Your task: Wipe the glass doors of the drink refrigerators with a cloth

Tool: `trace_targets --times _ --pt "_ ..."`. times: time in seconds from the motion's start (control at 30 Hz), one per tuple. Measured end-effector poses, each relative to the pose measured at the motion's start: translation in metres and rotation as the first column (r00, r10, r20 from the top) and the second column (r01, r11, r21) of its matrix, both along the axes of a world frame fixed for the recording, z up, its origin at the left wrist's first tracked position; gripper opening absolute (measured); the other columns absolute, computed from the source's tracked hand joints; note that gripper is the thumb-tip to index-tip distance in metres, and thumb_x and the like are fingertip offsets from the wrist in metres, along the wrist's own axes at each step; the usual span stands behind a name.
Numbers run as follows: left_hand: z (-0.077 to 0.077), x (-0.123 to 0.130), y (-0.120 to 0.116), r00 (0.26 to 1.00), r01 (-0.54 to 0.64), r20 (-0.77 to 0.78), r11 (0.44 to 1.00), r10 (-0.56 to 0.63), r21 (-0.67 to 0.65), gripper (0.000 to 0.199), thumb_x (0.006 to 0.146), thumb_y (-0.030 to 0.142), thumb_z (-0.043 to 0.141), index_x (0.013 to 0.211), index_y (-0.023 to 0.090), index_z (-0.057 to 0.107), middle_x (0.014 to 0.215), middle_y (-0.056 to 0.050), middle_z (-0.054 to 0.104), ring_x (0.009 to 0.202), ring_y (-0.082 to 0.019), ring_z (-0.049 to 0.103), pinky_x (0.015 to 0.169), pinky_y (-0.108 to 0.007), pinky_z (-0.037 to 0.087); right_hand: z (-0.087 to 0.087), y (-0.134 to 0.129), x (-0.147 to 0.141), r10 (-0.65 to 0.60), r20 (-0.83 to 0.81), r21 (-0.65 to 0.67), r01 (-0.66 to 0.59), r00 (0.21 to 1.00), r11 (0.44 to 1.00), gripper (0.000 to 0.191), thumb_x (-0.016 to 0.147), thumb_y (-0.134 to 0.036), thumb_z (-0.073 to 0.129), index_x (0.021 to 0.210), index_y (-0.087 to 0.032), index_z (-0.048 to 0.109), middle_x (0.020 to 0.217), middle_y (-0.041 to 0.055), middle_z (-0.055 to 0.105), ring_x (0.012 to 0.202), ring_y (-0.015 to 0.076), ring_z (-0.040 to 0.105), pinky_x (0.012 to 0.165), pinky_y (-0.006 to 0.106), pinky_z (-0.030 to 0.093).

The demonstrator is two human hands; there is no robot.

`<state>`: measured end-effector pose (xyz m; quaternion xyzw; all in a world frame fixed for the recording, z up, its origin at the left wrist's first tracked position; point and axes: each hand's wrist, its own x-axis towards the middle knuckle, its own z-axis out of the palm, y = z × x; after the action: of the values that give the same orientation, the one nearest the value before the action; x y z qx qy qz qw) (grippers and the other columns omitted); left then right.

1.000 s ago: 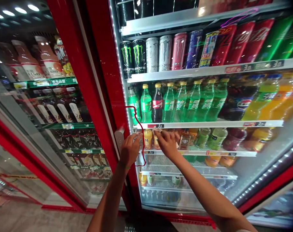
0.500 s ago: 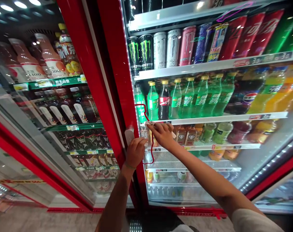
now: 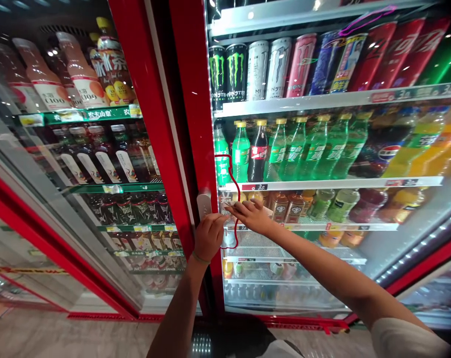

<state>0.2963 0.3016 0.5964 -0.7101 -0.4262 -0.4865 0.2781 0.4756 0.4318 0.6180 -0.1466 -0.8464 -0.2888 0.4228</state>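
Note:
My right hand [image 3: 252, 217] is at the glass door [image 3: 285, 243] of the right fridge, its fingers pinched around a thin tool. The tool's tip points left, and a pale piece [image 3: 268, 212] shows behind the fingers. Its exact kind is unclear. Just left of it, my left hand [image 3: 209, 239] rests at the red door frame [image 3: 195, 134] with bent fingers, below a pale grey handle [image 3: 204, 205]. Its fingertips reach the edge of the glass; what they hold, if anything, is hidden. A wavy red line [image 3: 237, 191] runs on the glass around my right fingertips.
Behind the glass stand green bottles [image 3: 295, 149], a cola bottle [image 3: 258, 154] and a row of cans [image 3: 258, 69]. Pink and other coloured lines [image 3: 367, 21] mark the upper glass. The left fridge holds juice bottles [image 3: 86, 82] and dark bottles [image 3: 124, 161].
My right hand has moved down along the glass, its fingertips now below the bottle shelf's edge. My left hand stays at the door frame. The view has shifted slightly.

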Motion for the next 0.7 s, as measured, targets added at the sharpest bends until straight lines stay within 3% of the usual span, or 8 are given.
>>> trace_targets --times 0.17,0.23,0.33,0.4,0.47,0.6,0.7 --pt "-0.007 0.005 -0.004 0.991 -0.037 0.126 0.999 0.041 -0.033 0.031 0.1 0.01 0.044 0.12 0.022 0.065 0.11 -0.007 0.071 0.107 -0.016 0.07 0.1 -0.034 0.058 0.0 0.004 -0.019 -0.129 -0.187 -0.046 0.123 0.974 0.991 0.067 0.101 -0.02 0.059 0.158 -0.047 0.034 0.117 0.0015 0.069 0.107 0.02 0.052 0.099 0.039 0.029" --pt "-0.01 0.007 -0.006 0.983 -0.067 0.167 0.997 0.073 -0.038 0.03 0.102 0.011 0.044 0.119 0.022 0.066 0.109 -0.007 0.072 0.106 -0.016 0.07 0.1 -0.034 0.058 -0.019 0.0 -0.021 -0.103 -0.144 -0.054 0.096 0.984 0.994 0.067 0.099 -0.018 0.061 0.157 -0.045 0.039 0.116 0.0023 0.07 0.107 0.0193 0.053 0.099 0.038 0.03" --pt "-0.016 0.006 -0.011 0.976 -0.117 0.18 0.993 0.121 -0.033 0.029 0.102 0.012 0.044 0.118 0.021 0.067 0.107 -0.007 0.072 0.106 -0.016 0.07 0.099 -0.033 0.058 -0.061 -0.009 -0.006 0.047 0.053 -0.008 -0.046 0.997 0.999 0.064 0.095 -0.012 0.063 0.15 -0.04 0.049 0.112 0.0003 0.071 0.099 0.0152 0.055 0.093 0.034 0.035" --pt "-0.018 0.006 -0.013 0.975 -0.128 0.179 0.991 0.132 -0.035 0.03 0.102 0.012 0.044 0.12 0.021 0.066 0.107 -0.007 0.072 0.106 -0.016 0.07 0.099 -0.032 0.058 -0.076 -0.009 0.005 0.087 0.138 -0.001 -0.088 0.987 0.996 0.062 0.094 -0.011 0.062 0.147 -0.041 0.052 0.113 -0.0017 0.072 0.097 0.0136 0.056 0.091 0.032 0.037" --pt "-0.018 0.008 -0.012 0.974 -0.122 0.189 0.992 0.128 -0.045 0.03 0.102 0.012 0.043 0.12 0.022 0.066 0.108 -0.006 0.072 0.106 -0.015 0.07 0.099 -0.032 0.058 -0.071 -0.003 0.009 0.021 0.108 -0.015 -0.019 0.994 1.0 0.06 0.096 -0.013 0.06 0.146 -0.044 0.052 0.116 -0.0022 0.072 0.099 0.014 0.056 0.094 0.033 0.036" --pt "-0.016 0.02 -0.004 0.962 -0.086 0.257 0.996 0.091 -0.03 0.026 0.102 0.012 0.046 0.117 0.022 0.065 0.106 -0.006 0.072 0.105 -0.015 0.07 0.097 -0.032 0.058 -0.048 0.009 0.0 -0.181 -0.174 0.04 0.19 0.968 0.981 0.049 0.1 -0.019 0.058 0.145 -0.039 0.056 0.112 0.0026 0.072 0.104 0.0186 0.053 0.102 0.038 0.029" --pt "-0.018 0.029 0.0 0.952 -0.05 0.301 0.998 0.056 -0.025 0.025 0.101 0.011 0.049 0.117 0.021 0.065 0.106 -0.006 0.072 0.106 -0.015 0.069 0.097 -0.031 0.057 -0.071 -0.004 0.003 -0.094 -0.062 0.204 0.105 0.994 0.973 0.037 0.101 -0.018 0.055 0.133 -0.034 0.066 0.109 0.002 0.071 0.101 0.0183 0.051 0.102 0.037 0.029"
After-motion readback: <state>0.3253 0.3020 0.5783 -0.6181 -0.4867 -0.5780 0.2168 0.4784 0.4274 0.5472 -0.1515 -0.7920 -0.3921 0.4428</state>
